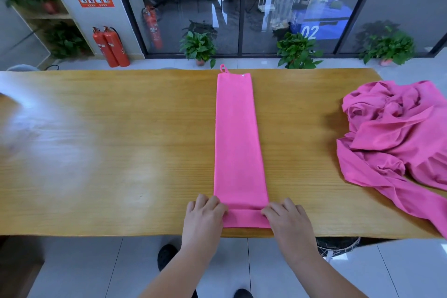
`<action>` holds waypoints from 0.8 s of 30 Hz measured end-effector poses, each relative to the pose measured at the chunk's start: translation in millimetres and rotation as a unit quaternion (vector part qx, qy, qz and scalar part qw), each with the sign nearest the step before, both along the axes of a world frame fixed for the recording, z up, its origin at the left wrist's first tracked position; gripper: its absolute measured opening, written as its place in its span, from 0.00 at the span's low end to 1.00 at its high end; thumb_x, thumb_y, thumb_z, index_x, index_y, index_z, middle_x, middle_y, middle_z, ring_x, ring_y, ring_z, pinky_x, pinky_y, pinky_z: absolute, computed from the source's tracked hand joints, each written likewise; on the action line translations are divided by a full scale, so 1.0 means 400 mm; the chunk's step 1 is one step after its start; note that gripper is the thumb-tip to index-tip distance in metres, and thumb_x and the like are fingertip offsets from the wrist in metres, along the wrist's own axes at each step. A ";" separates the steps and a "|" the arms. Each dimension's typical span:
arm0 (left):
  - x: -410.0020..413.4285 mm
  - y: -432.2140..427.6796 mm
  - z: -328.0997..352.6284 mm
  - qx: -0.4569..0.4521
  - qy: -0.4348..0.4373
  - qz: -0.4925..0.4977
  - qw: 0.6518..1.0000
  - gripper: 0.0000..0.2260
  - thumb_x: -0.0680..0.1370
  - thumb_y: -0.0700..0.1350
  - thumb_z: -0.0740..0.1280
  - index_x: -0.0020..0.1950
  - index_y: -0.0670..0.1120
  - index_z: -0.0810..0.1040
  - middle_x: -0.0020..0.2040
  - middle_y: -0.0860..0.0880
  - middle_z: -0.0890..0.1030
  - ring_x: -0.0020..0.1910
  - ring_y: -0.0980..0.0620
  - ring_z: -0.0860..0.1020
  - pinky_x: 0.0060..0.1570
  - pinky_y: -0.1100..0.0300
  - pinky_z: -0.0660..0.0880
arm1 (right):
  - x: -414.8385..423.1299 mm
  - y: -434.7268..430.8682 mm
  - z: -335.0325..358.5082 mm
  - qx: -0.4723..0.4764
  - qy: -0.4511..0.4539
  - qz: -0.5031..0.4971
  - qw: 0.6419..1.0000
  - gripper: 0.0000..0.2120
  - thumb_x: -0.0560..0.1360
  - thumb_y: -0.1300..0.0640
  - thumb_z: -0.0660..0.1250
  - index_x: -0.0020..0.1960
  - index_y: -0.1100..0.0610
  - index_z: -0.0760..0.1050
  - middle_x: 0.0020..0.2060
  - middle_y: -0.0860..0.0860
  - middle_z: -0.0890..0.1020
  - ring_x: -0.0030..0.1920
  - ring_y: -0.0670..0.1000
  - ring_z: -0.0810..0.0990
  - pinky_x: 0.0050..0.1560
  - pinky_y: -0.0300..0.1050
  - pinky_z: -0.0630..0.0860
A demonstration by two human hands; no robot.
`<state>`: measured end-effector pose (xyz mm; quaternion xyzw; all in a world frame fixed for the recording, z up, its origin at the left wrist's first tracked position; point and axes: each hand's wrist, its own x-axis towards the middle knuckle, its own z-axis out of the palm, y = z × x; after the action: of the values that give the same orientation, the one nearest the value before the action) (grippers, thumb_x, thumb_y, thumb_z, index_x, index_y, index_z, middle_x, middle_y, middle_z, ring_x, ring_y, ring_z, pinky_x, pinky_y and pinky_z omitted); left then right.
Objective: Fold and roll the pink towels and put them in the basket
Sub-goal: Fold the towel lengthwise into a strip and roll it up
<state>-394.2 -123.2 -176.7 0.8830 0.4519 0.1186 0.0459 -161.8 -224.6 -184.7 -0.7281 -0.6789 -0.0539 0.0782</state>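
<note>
Grip: left hand [205, 215] and right hand [285, 216] both curl their fingers over the near end of the towel [238, 140], one at each side, pinning the turned-over end tight.
Towel: folded into a long narrow strip, flat on the table [121, 140] around mid-tabletop, near end right at the front edge.
Long axis: runs straight away from the person; hanging loop [223, 68] at the far end, close to the far edge.
Roll: the roll [245, 219] is only a first turn, lying crosswise between the two hands.
Key relation: all the unrolled length lies ahead of the hands, so I'd judge the roll has to go forward along the strip, hands kept level or it goes crooked.
Nearer hand: neither, they sit evenly either side.
Pile: crumpled pile of towels [396, 133] on the right end of the table, well apart from the strip, on the right hand's side.
Basket: cannot tell for sure; a dark wire container [338, 245] shows under the table's front edge on the right.
Progress: early, I'd say; this one is folded but barely rolled.
</note>
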 end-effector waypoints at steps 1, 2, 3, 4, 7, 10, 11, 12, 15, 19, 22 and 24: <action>-0.010 -0.004 -0.004 0.011 0.007 -0.016 1.000 0.17 0.67 0.35 0.77 0.48 0.54 0.82 0.46 0.57 0.78 0.45 0.48 0.72 0.41 0.53 0.69 | 0.004 -0.014 -0.006 0.006 0.004 0.007 1.000 0.26 0.60 0.66 0.81 0.56 0.49 0.83 0.51 0.43 0.81 0.48 0.53 0.75 0.42 0.48 0.73; -0.024 -0.010 -0.008 0.013 0.003 -0.027 1.000 0.17 0.68 0.36 0.76 0.51 0.54 0.83 0.48 0.57 0.79 0.45 0.48 0.73 0.42 0.53 0.69 | 0.010 -0.028 -0.014 0.016 0.011 0.018 1.000 0.25 0.64 0.64 0.80 0.60 0.49 0.83 0.55 0.42 0.81 0.49 0.53 0.76 0.43 0.48 0.74; -0.038 -0.019 -0.013 0.005 -0.010 -0.034 0.999 0.16 0.71 0.38 0.76 0.55 0.54 0.83 0.52 0.58 0.80 0.47 0.49 0.74 0.43 0.54 0.70 | 0.013 -0.043 -0.017 0.019 0.023 0.030 0.999 0.23 0.69 0.60 0.77 0.64 0.49 0.81 0.60 0.42 0.80 0.52 0.52 0.76 0.46 0.48 0.75; -0.052 -0.032 -0.016 -0.018 -0.028 -0.037 0.999 0.15 0.74 0.43 0.74 0.59 0.55 0.82 0.57 0.59 0.79 0.50 0.50 0.75 0.46 0.54 0.72 | 0.014 -0.056 -0.017 0.013 0.038 0.040 0.998 0.22 0.74 0.56 0.72 0.67 0.49 0.79 0.63 0.41 0.78 0.55 0.50 0.77 0.49 0.47 0.75; -0.076 -0.061 -0.018 -0.120 -0.041 -0.015 0.992 0.21 0.77 0.56 0.69 0.71 0.60 0.74 0.70 0.66 0.71 0.61 0.56 0.71 0.57 0.58 0.71 | 0.018 -0.064 -0.016 -0.023 0.083 0.031 0.996 0.23 0.78 0.48 0.68 0.72 0.45 0.74 0.68 0.36 0.74 0.59 0.47 0.76 0.53 0.44 0.75; -0.066 -0.054 -0.013 -0.174 -0.051 0.028 0.983 0.23 0.78 0.56 0.69 0.73 0.64 0.69 0.70 0.70 0.67 0.64 0.59 0.67 0.62 0.60 0.67 | 0.025 -0.030 -0.014 -0.030 0.143 -0.025 0.989 0.20 0.79 0.49 0.72 0.70 0.41 0.75 0.63 0.33 0.76 0.56 0.47 0.76 0.52 0.45 0.75; -0.059 -0.044 -0.006 -0.183 -0.072 0.048 0.979 0.22 0.79 0.55 0.70 0.72 0.64 0.70 0.66 0.71 0.69 0.62 0.59 0.67 0.61 0.59 0.67 | 0.027 -0.017 -0.006 -0.032 0.177 -0.042 0.983 0.19 0.80 0.49 0.71 0.70 0.40 0.76 0.61 0.32 0.77 0.56 0.47 0.77 0.52 0.46 0.76; -0.053 -0.033 0.003 -0.190 -0.093 0.069 0.975 0.20 0.80 0.54 0.70 0.71 0.64 0.72 0.61 0.72 0.70 0.60 0.59 0.67 0.60 0.59 0.67 | 0.027 -0.007 0.004 -0.035 0.211 -0.055 0.975 0.18 0.81 0.49 0.70 0.70 0.40 0.76 0.59 0.31 0.77 0.56 0.47 0.77 0.53 0.47 0.76; -0.043 -0.007 0.022 -0.208 -0.118 0.104 0.965 0.14 0.82 0.55 0.68 0.68 0.62 0.74 0.50 0.73 0.70 0.56 0.58 0.67 0.56 0.59 0.66 | 0.027 0.006 0.034 -0.047 0.311 -0.105 0.944 0.15 0.82 0.45 0.67 0.68 0.35 0.75 0.50 0.34 0.75 0.50 0.43 0.77 0.51 0.47 0.78; -0.050 -0.016 0.024 -0.243 -0.146 0.113 0.952 0.12 0.83 0.59 0.64 0.67 0.63 0.74 0.50 0.69 0.75 0.55 0.62 0.69 0.59 0.58 0.67 | 0.034 0.011 0.032 -0.077 0.354 -0.148 0.920 0.09 0.81 0.41 0.66 0.60 0.30 0.73 0.47 0.40 0.77 0.48 0.41 0.77 0.49 0.45 0.78; -0.045 -0.026 0.025 -0.256 -0.158 0.135 0.944 0.11 0.84 0.59 0.62 0.66 0.62 0.74 0.49 0.67 0.74 0.54 0.63 0.68 0.60 0.57 0.67 | 0.022 0.019 0.038 -0.082 0.354 -0.166 0.917 0.07 0.81 0.40 0.65 0.58 0.33 0.75 0.46 0.40 0.77 0.48 0.39 0.76 0.47 0.44 0.78; -0.035 -0.023 0.020 -0.248 -0.144 0.149 0.946 0.13 0.84 0.60 0.60 0.66 0.59 0.76 0.50 0.65 0.72 0.54 0.58 0.68 0.59 0.56 0.67 | 0.012 0.029 0.047 -0.087 0.326 -0.170 0.926 0.08 0.82 0.41 0.63 0.60 0.36 0.75 0.44 0.39 0.77 0.48 0.40 0.75 0.45 0.44 0.78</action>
<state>-408.3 -132.2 -168.6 0.7399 0.5816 0.1344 0.3101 -156.8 -213.2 -166.0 -0.8139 -0.4837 0.2333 0.2216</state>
